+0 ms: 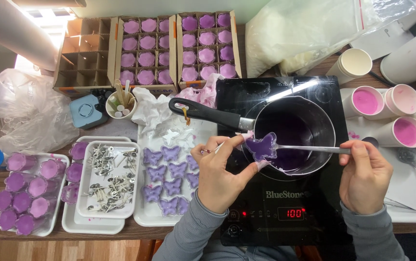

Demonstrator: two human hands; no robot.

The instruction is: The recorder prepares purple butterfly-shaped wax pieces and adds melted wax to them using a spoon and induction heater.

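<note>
- Butterfly mould (261, 146), purple, sits pinched between the left hand's (220, 171) fingertips above the saucepan (309, 126) rim.
- Looks light and likely flexible; wet wax probably makes it slippery, so hold the edges.
- Right hand (365, 176) fingers are closed around the spoon (314, 149) handle, whose bowl reaches the mould.

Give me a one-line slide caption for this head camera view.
Left hand holds a purple butterfly-shaped mould over a dark saucepan while right hand tips a metal spoon into it.
</note>
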